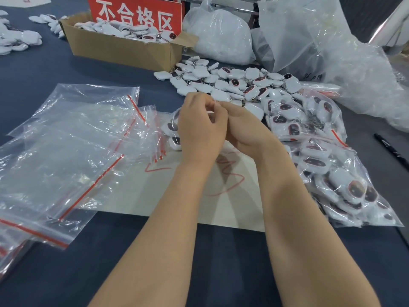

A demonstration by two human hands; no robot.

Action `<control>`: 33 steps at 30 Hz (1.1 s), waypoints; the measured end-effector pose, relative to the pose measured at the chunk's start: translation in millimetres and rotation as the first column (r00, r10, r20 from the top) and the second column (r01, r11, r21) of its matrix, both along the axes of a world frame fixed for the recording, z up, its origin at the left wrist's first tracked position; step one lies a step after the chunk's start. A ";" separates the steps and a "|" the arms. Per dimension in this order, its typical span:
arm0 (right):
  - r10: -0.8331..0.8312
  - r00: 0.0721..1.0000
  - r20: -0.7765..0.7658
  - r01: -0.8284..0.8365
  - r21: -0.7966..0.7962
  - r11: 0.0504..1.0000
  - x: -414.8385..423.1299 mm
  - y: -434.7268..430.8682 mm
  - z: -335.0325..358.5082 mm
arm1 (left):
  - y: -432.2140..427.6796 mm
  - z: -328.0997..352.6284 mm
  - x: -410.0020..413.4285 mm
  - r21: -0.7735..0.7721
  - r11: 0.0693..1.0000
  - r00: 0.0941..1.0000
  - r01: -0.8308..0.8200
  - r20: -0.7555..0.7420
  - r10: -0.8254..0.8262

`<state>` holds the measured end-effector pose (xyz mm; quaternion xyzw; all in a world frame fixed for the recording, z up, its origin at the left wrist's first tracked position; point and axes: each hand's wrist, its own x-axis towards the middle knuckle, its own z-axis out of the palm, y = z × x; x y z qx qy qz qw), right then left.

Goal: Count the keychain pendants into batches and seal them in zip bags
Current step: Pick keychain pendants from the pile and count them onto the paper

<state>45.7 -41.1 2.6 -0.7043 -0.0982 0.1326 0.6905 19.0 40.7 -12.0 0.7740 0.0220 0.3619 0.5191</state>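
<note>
We find the left hand (pixel 199 131) and right hand (pixel 241 129) joined near the middle of the table (pixel 221 262), both pinching the top strip of a zip bag (pixel 168 134) (pendants (pixel 172 127) show inside).

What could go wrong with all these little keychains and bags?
The loose pendants lie right against the filled bags, so counted and uncounted ones might mix. The cardboard box of pendants by the red sign sits close to that pile too. The left hand and right hand pinch the zip bag; it may not seal fully.
</note>
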 end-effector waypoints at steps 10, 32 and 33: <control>-0.121 0.904 0.409 0.426 -0.850 0.309 14.2 -18.9 -30.6 | -2.9 -12.0 3.2 0.187 0.975 0.976 0.117 -0.204 -0.078; -0.361 0.877 0.317 0.431 -0.853 0.296 25.7 -8.9 -35.8 | -3.6 -11.1 1.1 0.152 0.982 0.979 0.112 -0.189 -0.082; -0.374 0.873 0.313 0.433 -0.851 0.298 26.4 -8.0 -35.4 | -3.3 -11.1 1.1 0.152 0.982 0.979 0.112 -0.187 -0.082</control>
